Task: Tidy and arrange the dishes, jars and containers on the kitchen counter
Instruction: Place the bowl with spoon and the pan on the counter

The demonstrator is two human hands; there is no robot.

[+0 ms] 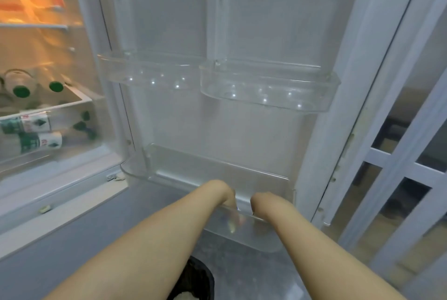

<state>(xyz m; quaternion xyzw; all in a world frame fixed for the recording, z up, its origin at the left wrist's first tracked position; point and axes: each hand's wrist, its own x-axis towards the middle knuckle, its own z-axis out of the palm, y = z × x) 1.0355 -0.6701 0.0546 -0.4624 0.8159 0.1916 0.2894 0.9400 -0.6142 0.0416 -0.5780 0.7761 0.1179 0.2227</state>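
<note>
**Q:** Where does the handled item lie, and how are the hands set?

**A:** The lower door bin, clear plastic, is on the open refrigerator door. Both hands reach over its front rim. The left hand dips inside, its fingers blurred through the wall. The right hand is just beside it, with its fingers hidden. Whether either hand grasps anything cannot be told.

**Q:** And around them?

**A:** Above the hands are two clear upper bins, side by side. Far to the left of the left hand are lit shelves with green-capped bottles lying down. Below, between the forearms, is a dark object, cut off by the frame edge and unidentifiable. To the right of the right hand is a white-framed glazed door.
</note>
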